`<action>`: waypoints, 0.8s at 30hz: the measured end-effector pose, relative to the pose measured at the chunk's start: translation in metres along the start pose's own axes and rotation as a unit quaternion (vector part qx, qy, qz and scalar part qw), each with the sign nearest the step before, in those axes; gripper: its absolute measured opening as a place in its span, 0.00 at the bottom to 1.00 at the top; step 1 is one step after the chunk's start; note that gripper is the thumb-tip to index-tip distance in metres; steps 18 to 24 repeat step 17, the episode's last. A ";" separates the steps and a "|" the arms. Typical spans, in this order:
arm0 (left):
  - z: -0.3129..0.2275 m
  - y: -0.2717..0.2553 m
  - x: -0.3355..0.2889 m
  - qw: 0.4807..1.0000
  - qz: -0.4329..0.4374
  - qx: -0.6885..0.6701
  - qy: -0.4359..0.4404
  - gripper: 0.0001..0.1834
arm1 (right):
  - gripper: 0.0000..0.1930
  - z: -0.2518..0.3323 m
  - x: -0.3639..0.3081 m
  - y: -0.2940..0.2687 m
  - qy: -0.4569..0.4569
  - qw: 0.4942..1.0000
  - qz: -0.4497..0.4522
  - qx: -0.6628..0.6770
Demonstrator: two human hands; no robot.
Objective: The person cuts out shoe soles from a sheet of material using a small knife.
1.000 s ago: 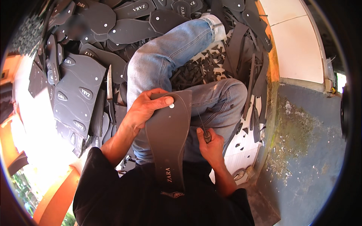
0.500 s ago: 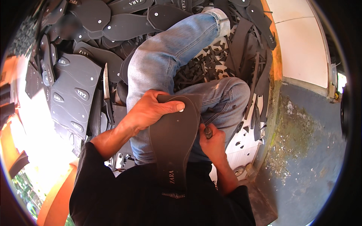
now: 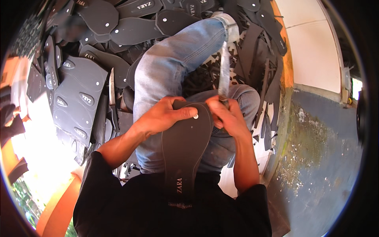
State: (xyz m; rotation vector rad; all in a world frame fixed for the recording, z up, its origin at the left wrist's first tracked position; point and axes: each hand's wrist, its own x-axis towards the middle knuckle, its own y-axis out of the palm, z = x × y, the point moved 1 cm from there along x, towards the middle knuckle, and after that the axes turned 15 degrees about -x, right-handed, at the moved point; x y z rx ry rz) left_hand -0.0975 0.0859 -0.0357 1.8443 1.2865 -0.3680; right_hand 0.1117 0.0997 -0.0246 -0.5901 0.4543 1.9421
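A black sandal sole piece (image 3: 185, 144) with a pale outline and a small white dot lies lengthwise against my torso. My left hand (image 3: 166, 115) grips its far left edge, thumb on top beside the dot. My right hand (image 3: 228, 114) is closed round the handle of a knife (image 3: 224, 71), whose long blade points away from me and up. The right hand's fingers are by the sole's far right edge; whether they touch it I cannot tell. Beneath the piece are my legs in blue jeans (image 3: 158, 79).
Several black sole pieces (image 3: 136, 31) are piled ahead and to the left. A marked black sheet (image 3: 77, 98) leans at left, beside another knife (image 3: 112, 89). Dark offcuts (image 3: 205, 59) and long strips (image 3: 249, 51) cover the floor ahead. A stained grey surface (image 3: 316, 146) is at right.
My right hand has moved up and away from the sole's right side to its far end, and the knife blade now shows in full, pointing away. The left hand keeps its grip.
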 end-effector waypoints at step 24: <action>0.030 0.127 0.028 0.874 0.039 -0.443 0.195 0.16 | 0.10 -0.014 -0.088 -0.008 -0.156 0.920 -0.358 0.045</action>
